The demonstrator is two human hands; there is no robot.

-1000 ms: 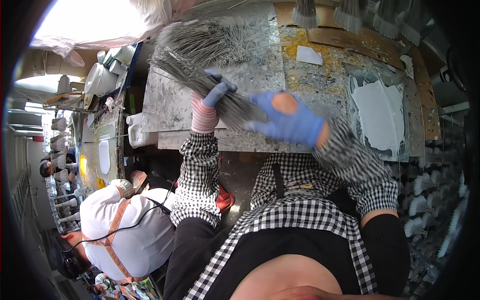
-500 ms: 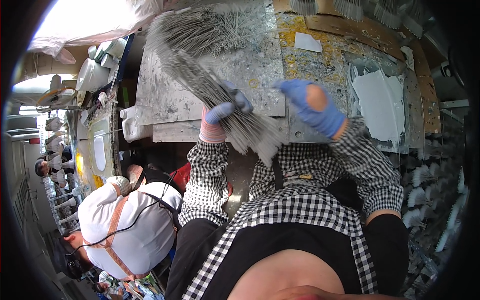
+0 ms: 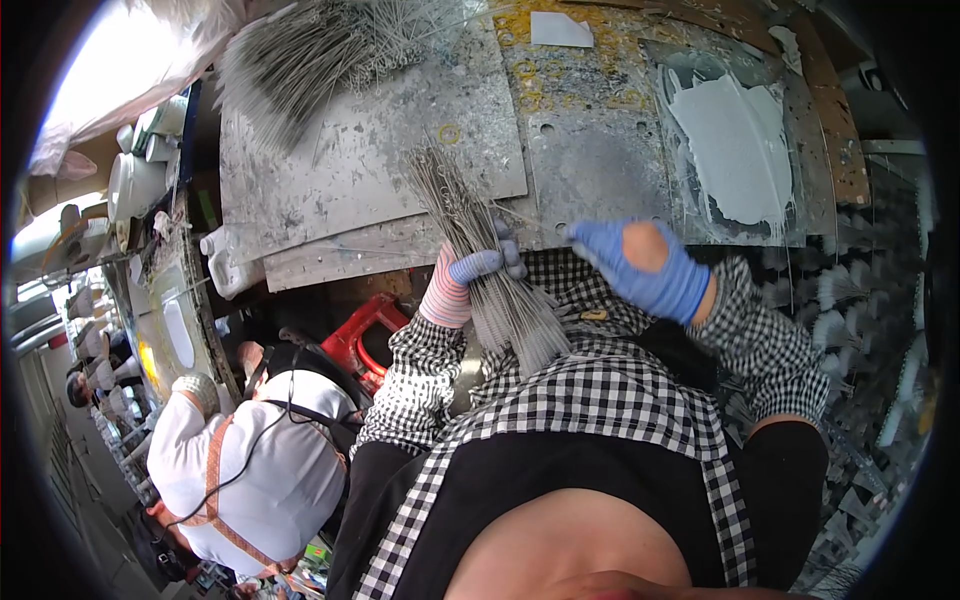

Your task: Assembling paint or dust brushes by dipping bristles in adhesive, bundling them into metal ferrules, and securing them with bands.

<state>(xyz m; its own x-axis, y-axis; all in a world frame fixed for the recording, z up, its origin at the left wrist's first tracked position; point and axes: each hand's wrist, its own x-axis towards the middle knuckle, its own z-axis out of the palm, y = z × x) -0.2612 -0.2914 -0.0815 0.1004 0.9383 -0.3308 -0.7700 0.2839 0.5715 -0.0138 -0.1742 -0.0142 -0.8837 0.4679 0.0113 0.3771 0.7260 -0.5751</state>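
Note:
My left hand, in a striped pink and blue glove, is wrapped round a bundle of thin grey wire brushes. Looped wire ends stick up over the table's front edge, and the paler bristly ends fan out downward above my checked apron. To the right, my right hand wears a blue glove with a hole on its back. Its fingers are pressed together, pointing toward the bundle. A thin wire slants from the bundle toward these fingertips; whether they pinch it is too fine to tell. A larger pile of similar wire brushes lies at the table's far left.
On the grey table, white paste is spread at the right, and a white paper piece lies at the back. A red stool and a bent-over co-worker are at the left. White-bristled brushes crowd the right side.
My left hand has brought the bundle back toward my lap, and it now hangs more upright. The right hand has lowered toward me. The whole view has shifted.

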